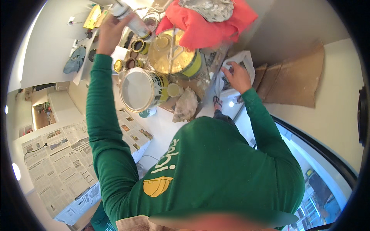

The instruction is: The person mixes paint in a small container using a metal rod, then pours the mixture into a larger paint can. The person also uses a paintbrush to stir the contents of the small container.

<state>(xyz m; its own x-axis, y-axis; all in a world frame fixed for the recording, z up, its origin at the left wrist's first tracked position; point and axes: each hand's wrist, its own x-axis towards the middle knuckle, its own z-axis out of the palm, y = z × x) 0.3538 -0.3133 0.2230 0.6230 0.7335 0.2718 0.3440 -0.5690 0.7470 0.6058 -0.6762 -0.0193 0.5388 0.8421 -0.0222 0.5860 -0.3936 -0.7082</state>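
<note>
My left hand (110, 32) is raised at the upper left and closed around a whitish-grey bottle (135, 25). The bottle is tilted and partly smeared by motion; its kind of contents cannot be made out. Below it stand small open tins (139, 46) and a large yellow paint can (163, 57) with a stick lying across its top. Nearer to me is a white-topped paint bucket (137, 90). Off to the right, my right hand (237, 78) has its fingers apart and bent beside a white plastic bag (243, 59), with nothing visible in its grip.
A red cloth (208, 27) with a grey crumpled piece (212, 8) lies behind the yellow can. A pale rag (185, 104) hangs at the near table edge. Newspaper (65, 161) covers a surface at left. Brown cardboard (293, 79) leans against the right wall.
</note>
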